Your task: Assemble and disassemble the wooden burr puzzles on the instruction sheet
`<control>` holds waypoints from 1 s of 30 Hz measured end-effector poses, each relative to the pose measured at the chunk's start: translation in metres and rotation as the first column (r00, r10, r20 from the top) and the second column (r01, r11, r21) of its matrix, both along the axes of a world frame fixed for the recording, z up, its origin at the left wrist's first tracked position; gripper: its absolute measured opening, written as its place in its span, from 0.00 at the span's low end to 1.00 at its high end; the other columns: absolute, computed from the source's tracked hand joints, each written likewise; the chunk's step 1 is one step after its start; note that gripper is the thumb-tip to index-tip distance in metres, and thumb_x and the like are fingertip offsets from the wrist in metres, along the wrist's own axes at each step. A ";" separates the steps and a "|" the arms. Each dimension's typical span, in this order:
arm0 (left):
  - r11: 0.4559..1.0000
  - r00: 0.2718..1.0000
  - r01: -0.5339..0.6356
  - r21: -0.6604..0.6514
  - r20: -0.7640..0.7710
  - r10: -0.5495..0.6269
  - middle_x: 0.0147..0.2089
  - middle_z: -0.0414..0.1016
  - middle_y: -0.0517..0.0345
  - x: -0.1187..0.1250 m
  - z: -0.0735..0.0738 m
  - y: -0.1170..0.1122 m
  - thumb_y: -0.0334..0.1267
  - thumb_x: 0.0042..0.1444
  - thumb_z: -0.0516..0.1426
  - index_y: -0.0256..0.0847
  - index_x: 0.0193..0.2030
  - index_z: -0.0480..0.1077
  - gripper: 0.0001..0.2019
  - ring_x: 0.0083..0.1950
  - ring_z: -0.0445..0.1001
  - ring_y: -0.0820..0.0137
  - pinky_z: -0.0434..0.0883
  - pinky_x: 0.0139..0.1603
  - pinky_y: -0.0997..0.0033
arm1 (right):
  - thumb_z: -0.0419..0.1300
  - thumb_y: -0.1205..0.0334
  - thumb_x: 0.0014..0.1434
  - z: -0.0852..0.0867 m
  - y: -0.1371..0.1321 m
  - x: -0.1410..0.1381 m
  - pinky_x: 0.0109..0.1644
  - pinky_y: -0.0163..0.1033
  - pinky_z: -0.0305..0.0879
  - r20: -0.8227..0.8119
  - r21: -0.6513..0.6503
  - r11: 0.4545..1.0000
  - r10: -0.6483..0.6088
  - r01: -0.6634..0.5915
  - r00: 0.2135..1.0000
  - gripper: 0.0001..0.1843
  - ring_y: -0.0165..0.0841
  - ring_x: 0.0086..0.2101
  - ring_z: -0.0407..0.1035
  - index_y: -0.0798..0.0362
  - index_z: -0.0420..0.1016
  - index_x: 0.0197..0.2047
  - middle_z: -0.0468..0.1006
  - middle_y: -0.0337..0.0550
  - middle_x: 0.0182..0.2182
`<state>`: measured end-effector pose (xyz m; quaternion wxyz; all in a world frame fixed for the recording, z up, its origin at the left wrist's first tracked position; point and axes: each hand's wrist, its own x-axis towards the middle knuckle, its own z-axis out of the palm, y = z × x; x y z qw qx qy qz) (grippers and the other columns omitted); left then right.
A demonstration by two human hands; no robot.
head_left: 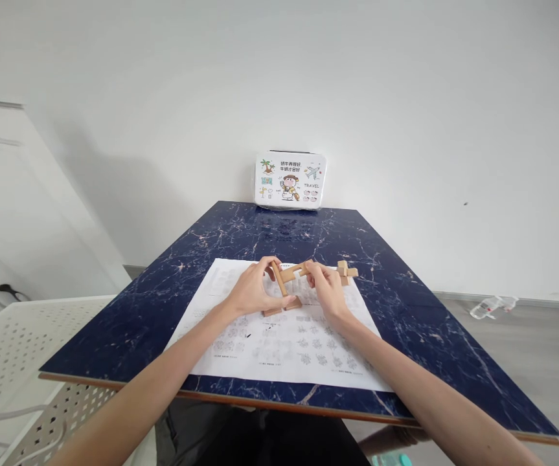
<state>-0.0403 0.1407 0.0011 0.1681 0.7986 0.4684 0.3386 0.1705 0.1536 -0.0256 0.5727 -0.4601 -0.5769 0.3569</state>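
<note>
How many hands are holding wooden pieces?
2: the left hand grips a wooden stick above the printed sheet; the right hand pinches a notched wooden piece beside it.

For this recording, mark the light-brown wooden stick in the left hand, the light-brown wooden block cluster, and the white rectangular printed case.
Light-brown wooden stick (280, 279), head view: middle of its length.
Light-brown wooden block cluster (345, 272), head view: near its centre.
White rectangular printed case (290, 182), head view: front face.
</note>
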 end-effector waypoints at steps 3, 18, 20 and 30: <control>1.000 1.000 0.018 -0.014 -0.020 -0.018 0.53 0.77 0.51 -0.008 0.000 0.002 0.54 0.46 0.72 0.46 0.55 0.65 0.34 0.51 0.76 0.55 0.72 0.51 0.54 | 0.54 0.48 0.67 -0.002 0.007 0.010 0.32 0.41 0.54 -0.062 -0.028 0.992 -0.127 0.126 0.990 0.25 0.34 0.26 0.54 0.47 0.54 0.22 0.58 0.36 0.21; 0.983 0.997 0.068 -0.170 -0.033 -0.075 0.72 0.64 0.44 -0.023 -0.021 0.017 0.45 0.53 0.66 0.48 0.80 0.48 0.50 0.68 0.70 0.50 0.71 0.66 0.49 | 0.62 0.48 0.61 -0.004 0.008 0.006 0.35 0.40 0.67 0.089 -0.113 0.981 0.171 -0.161 0.981 0.18 0.35 0.26 0.72 0.49 0.70 0.25 0.81 0.44 0.27; 0.981 0.991 0.096 -0.166 -0.072 -0.109 0.73 0.62 0.44 -0.025 -0.020 0.017 0.41 0.54 0.64 0.48 0.79 0.51 0.47 0.71 0.66 0.49 0.70 0.68 0.48 | 0.64 0.47 0.61 -0.003 0.008 0.006 0.35 0.41 0.69 0.048 -0.129 0.975 0.187 -0.180 0.981 0.19 0.36 0.27 0.74 0.48 0.67 0.27 0.82 0.44 0.27; 0.946 0.940 0.282 -0.161 -0.149 -0.306 0.75 0.59 0.48 -0.027 -0.015 0.016 0.35 0.57 0.60 0.53 0.75 0.60 0.38 0.76 0.60 0.49 0.65 0.73 0.44 | 0.69 0.49 0.55 -0.006 0.009 0.004 0.33 0.42 0.72 -0.150 -0.184 0.958 0.191 -0.218 0.970 0.21 0.36 0.24 0.75 0.45 0.59 0.37 0.82 0.38 0.26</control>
